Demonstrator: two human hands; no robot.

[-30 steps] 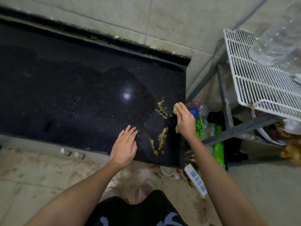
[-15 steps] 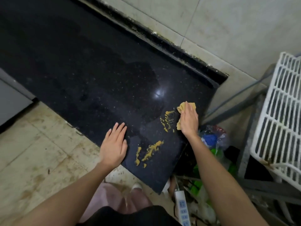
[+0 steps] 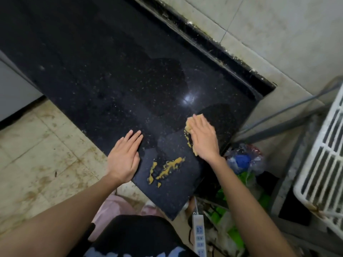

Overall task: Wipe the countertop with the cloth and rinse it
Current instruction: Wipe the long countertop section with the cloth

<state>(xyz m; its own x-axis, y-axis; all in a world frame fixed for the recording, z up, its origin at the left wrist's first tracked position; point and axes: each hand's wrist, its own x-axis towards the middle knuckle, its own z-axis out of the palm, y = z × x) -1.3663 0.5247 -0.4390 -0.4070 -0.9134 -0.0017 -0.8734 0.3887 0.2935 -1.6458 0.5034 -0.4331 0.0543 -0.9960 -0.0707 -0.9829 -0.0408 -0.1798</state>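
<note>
A black speckled countertop (image 3: 115, 75) runs along the tiled wall and ends at its right corner. My right hand (image 3: 204, 136) lies flat on a yellow cloth (image 3: 189, 125), pressing it onto the counter near the right edge; only the cloth's left rim shows past my fingers. A yellow smear (image 3: 169, 166) streaks the counter near the front corner, and a thinner yellow line trails beside the cloth. My left hand (image 3: 124, 157) rests flat on the counter's front edge, fingers straight, holding nothing.
A white wire rack (image 3: 323, 160) on a grey metal frame stands at the right. Plastic bags and green items (image 3: 243, 162) crowd the floor under the counter's end, beside a white power strip (image 3: 199, 236). The stained floor tiles (image 3: 37, 154) lie at the left.
My right hand slid the cloth leftward over the upper yellow smear, leaving most of it wiped away. The view tilted and moved closer. My left hand stayed on the front edge.
</note>
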